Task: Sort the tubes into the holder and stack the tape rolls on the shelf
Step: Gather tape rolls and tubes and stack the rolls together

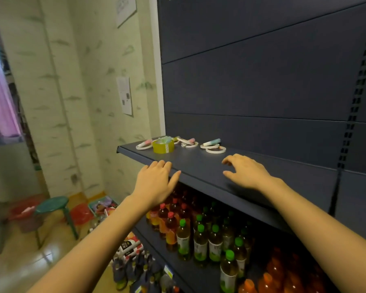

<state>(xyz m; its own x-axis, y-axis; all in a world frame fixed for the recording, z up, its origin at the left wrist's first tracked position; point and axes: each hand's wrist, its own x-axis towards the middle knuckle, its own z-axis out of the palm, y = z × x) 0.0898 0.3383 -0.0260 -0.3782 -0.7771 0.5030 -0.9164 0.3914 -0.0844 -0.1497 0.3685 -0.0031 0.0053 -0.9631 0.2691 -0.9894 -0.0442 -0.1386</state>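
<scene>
While left hand (156, 182) and right hand (245, 172) lie slack, empty, at matte shelf (199, 166) — ring-thin tape rolls (216, 149), pastel tubes (212, 142).

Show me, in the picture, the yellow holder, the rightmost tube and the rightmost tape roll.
yellow holder (163, 147): head view, its front wall.
rightmost tube (212, 142): head view, middle of its body.
rightmost tape roll (216, 152): head view, its near rim.
</scene>
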